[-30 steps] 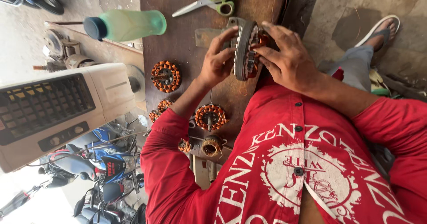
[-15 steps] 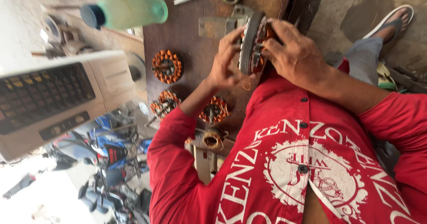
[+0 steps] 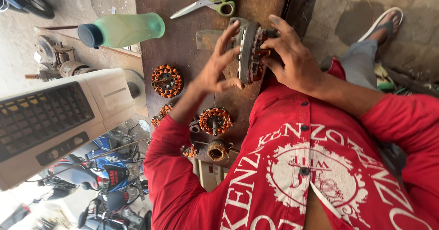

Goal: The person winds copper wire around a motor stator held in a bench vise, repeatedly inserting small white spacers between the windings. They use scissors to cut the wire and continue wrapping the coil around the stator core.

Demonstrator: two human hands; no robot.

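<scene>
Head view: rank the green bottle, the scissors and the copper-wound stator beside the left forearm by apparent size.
Largest to smallest:
1. green bottle
2. scissors
3. copper-wound stator
All lie at a similar depth, so the ranking looks safe.

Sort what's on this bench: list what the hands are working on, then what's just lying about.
In hand:
round copper-wound motor stator, held on edge by left hand and right hand

Lying about:
green-handled scissors
pale green plastic bottle
smaller copper-wound stators
</scene>
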